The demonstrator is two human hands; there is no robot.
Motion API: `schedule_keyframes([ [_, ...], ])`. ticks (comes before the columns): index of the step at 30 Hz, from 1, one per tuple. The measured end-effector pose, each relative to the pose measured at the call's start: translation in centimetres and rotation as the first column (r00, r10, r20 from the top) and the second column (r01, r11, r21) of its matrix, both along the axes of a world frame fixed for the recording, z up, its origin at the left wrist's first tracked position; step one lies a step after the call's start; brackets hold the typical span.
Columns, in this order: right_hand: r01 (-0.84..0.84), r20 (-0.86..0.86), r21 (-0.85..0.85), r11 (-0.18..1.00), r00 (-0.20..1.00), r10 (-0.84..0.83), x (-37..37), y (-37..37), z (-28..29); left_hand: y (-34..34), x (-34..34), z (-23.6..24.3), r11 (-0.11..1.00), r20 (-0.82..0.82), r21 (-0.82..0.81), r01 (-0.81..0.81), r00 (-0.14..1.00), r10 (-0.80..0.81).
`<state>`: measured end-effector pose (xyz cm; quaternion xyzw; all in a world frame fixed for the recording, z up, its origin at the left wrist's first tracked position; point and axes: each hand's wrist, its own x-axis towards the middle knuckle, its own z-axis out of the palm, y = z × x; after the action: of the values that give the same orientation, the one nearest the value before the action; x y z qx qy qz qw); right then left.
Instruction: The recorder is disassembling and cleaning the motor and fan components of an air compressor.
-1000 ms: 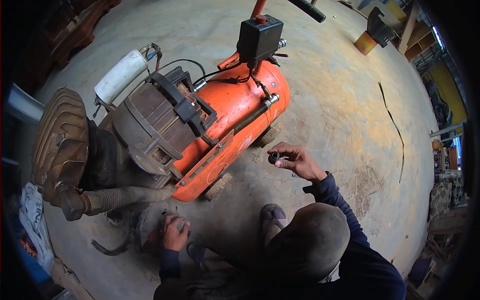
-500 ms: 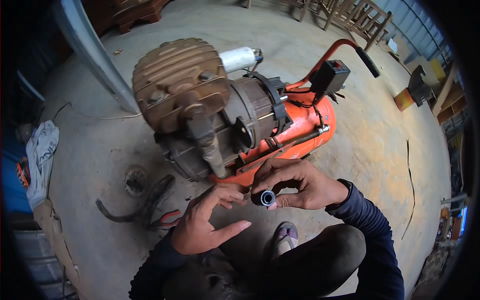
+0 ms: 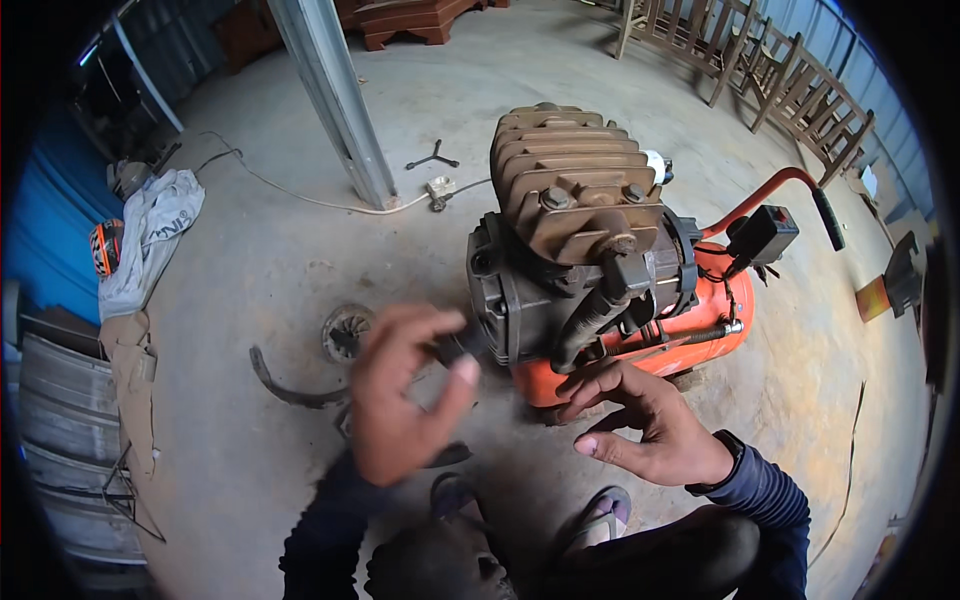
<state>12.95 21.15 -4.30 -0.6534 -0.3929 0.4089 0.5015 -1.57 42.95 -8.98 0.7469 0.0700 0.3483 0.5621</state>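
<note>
An air compressor (image 3: 585, 215) with a brown finned cylinder head and an orange-red tank (image 3: 700, 345) stands on the floor before me. My left hand (image 3: 405, 390), smeared by motion, is raised to the left of its dark motor housing. A short dark socket (image 3: 456, 346) is pinched between the thumb and fingers there; its outline is blurred. Near the front of the tank, my right hand (image 3: 650, 430) hovers with fingers curled and thumb apart, nothing visible between them. A round finned part (image 3: 347, 330) and a curved dark strip (image 3: 285, 388) lie on the floor beyond my left hand.
A metal post (image 3: 335, 100) rises behind the compressor on the left. Near its foot lie a Y-shaped wrench (image 3: 434, 157) and a cord with a white outlet block (image 3: 440, 187). A white bag (image 3: 165, 235) lies far left; wooden benches (image 3: 810, 105) stand at back right.
The socket has passed from my right hand to my left, which has moved up toward the motor housing. My right hand has opened. The view has swung left, showing the wrench and cord.
</note>
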Motion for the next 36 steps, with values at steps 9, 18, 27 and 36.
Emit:
schedule_keyframes([
  [9,-0.112,0.071,-0.044,0.993,0.991,0.115,0.1,-0.7,-0.2,6.4,4.6,5.4,0.942,-0.132,0.336,0.018,0.991,0.028],
  [18,-0.139,0.077,-0.019,0.990,0.987,0.140,0.3,-0.8,-1.1,5.9,5.0,5.5,0.876,-0.085,0.482,-0.014,0.994,0.063],
  [27,-0.121,0.071,-0.058,0.991,0.990,0.125,0.5,-0.2,-0.7,5.5,5.3,5.5,0.865,-0.082,0.499,-0.049,0.991,0.104],
  [36,-0.127,0.510,0.211,0.969,0.860,0.001,6.7,-8.3,5.7,9.7,-0.8,-10.2,0.922,-0.377,0.344,-0.177,0.873,0.308],
])
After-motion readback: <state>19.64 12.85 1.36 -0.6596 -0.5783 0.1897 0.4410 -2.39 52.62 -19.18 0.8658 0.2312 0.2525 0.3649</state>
